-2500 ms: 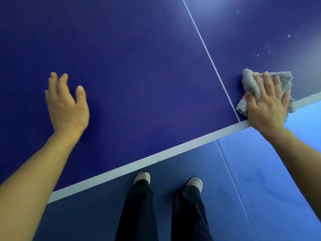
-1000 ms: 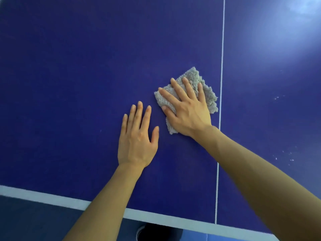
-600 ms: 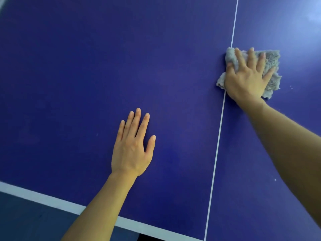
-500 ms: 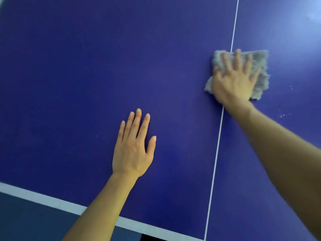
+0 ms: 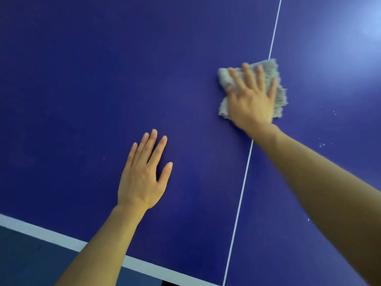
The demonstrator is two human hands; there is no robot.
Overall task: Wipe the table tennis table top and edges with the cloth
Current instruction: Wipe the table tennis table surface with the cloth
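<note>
Grey fluffy cloth (image 5: pixel 277 79) lies folded on the dark blue table tennis table top (image 5: pixel 82 79), across the thin white centre line (image 5: pixel 241 193). The right hand (image 5: pixel 251 100) presses it flat, fingers spread and nearly straight, curled round nothing. The left hand (image 5: pixel 142 178) rests palm down with straight fingers on bare surface, nearer the white edge band (image 5: pixel 41 234). Even palm pressure and overlapping strokes would serve best here. The white specks (image 5: pixel 321 144) to the right look unwiped.
</note>
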